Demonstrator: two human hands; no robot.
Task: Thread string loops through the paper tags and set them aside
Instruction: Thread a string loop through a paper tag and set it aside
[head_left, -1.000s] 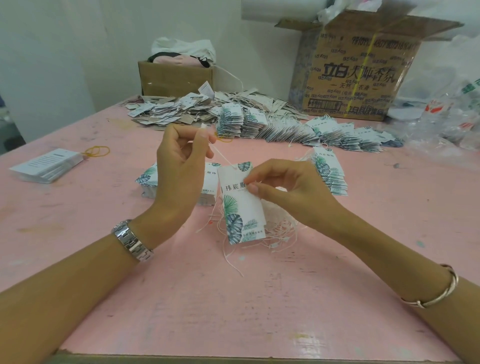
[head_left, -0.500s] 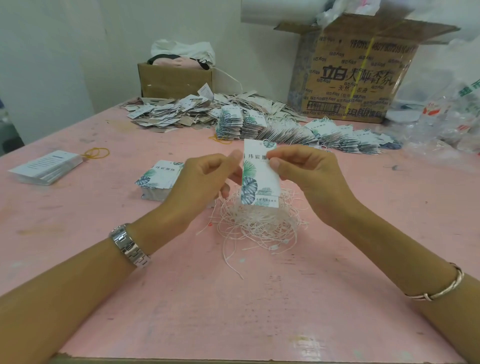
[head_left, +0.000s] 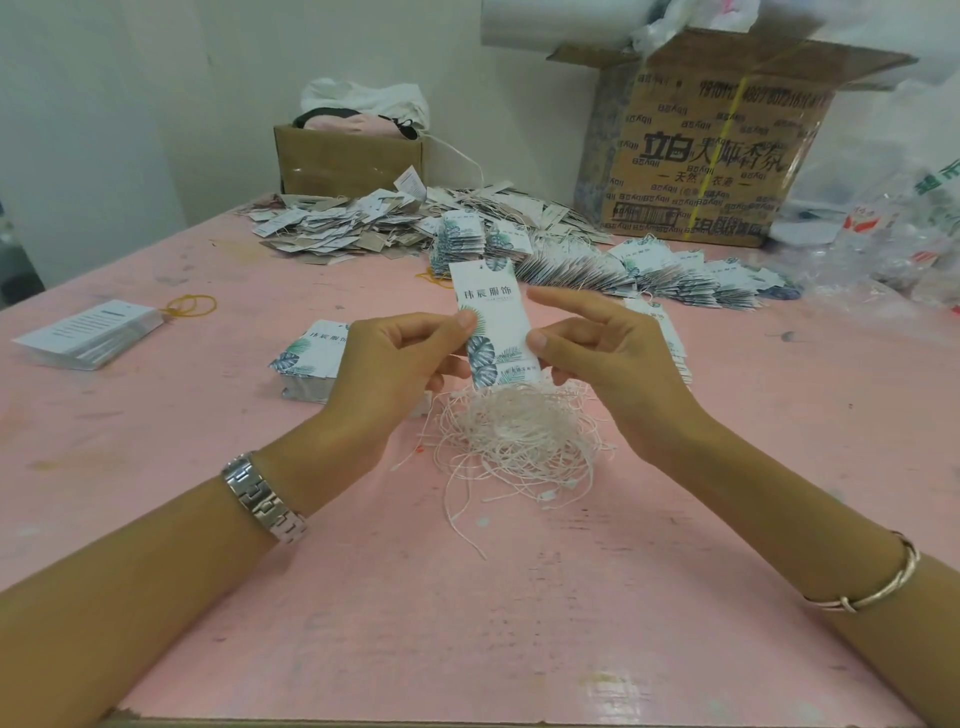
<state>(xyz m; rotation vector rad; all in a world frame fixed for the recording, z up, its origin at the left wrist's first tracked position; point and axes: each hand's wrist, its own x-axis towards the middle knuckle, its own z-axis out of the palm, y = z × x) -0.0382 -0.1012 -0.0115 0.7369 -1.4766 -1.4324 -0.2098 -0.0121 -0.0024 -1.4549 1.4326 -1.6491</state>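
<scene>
I hold a white paper tag (head_left: 491, 317) with green leaf print and dark lettering upright above the pink table (head_left: 467, 623). My left hand (head_left: 395, 364) pinches its left edge between thumb and fingers. My right hand (head_left: 602, 358) pinches its right edge with the thumb, the forefinger stretched out behind the tag. Just under the tag lies a tangled heap of white string loops (head_left: 519, 436). A flat stack of unthreaded tags (head_left: 311, 358) sits behind my left hand. I cannot tell whether a string passes through the held tag.
A long row of leaf-print tags (head_left: 649, 270) runs across the table's far side, with a loose pile of tags (head_left: 337, 223) behind it. A white card stack (head_left: 88, 332) and yellow rubber band (head_left: 189, 305) lie at left. Cardboard boxes (head_left: 701, 150) stand at the back, plastic bags (head_left: 883, 249) at right.
My left hand came down from pulling a string up and now pinches the tag. The tag rose from a tilted pose to upright between both hands.
</scene>
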